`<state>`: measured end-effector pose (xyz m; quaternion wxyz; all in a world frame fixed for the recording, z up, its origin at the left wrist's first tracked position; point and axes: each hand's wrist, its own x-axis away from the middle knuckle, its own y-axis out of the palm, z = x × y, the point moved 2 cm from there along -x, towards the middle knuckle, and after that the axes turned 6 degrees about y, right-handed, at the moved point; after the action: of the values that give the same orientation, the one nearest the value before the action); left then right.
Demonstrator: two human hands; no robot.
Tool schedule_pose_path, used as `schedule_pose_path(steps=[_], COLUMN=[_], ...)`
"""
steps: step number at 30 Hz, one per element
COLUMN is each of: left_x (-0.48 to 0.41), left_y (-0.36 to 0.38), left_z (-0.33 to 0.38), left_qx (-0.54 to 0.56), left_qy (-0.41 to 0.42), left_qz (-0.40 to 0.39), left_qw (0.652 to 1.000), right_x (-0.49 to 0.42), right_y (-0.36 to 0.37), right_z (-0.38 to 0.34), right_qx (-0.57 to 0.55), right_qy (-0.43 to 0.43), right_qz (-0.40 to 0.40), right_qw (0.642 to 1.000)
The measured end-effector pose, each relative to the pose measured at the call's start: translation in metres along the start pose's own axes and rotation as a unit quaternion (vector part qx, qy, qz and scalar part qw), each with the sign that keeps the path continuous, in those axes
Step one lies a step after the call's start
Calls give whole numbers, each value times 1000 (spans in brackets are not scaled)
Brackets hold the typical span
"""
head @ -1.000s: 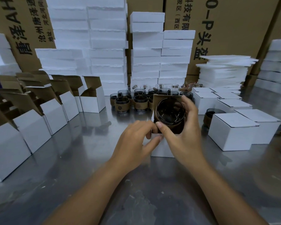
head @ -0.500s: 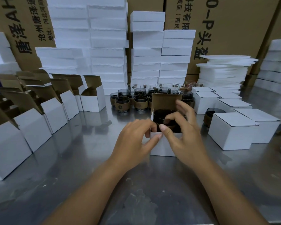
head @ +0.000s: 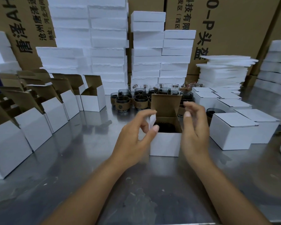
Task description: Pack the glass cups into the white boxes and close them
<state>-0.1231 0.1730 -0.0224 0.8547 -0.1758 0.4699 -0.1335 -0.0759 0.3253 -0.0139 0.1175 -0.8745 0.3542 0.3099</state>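
a scuffed, reflective steel table (head: 81, 159) is crossed by both forearms. a small, square white cardboard box (head: 165, 144) is stood on it between the hands. the left hand (head: 135, 135) is curled at the box's left edge, and a small white side flap (head: 152, 119) is pinched between its thumb and fingers. the right hand (head: 195, 132) is held just beside the right edge, its fingers loosely curved and grasping nothing. a dark, round glass cup (head: 165, 127) is seated inside the box, with only its rim shown. the rear lid flap (head: 166, 104), raw brown inside, is stood upright. behind it, more dark cups (head: 140, 101) with tan bands are clustered. open boxes (head: 55, 111) are lined up at the left, closed boxes (head: 230, 132) at the right. blocky white foam stacks (head: 144, 51) are piled before brown cartons (head: 234, 21).
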Motion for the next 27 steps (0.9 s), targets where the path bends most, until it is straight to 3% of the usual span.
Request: schedule_pose_path(steps=[2, 5, 7, 15, 27], left_x=[-2, -4, -5, -5, -9], left_y=[0, 1, 3, 6, 6], left_z=[-3, -11, -16, -23, -17], left_qx=[62, 131, 154, 197, 217], left_qy=[-49, -147, -201, -276, -235], left_qz=[25, 33, 23, -22, -34], left_qw=[997, 980, 967, 940, 947], right_x=[-5, -8, -7, -1, -2], right_y=[-1, 0, 2, 8, 9], right_z=[7, 18, 20, 20, 16], right_qx=[-63, -140, -144, -100, -112], right_qy=[123, 311, 365, 327, 254], right_qz=[5, -52, -81, -118, -132], right_qw=[990, 939, 916, 932, 952])
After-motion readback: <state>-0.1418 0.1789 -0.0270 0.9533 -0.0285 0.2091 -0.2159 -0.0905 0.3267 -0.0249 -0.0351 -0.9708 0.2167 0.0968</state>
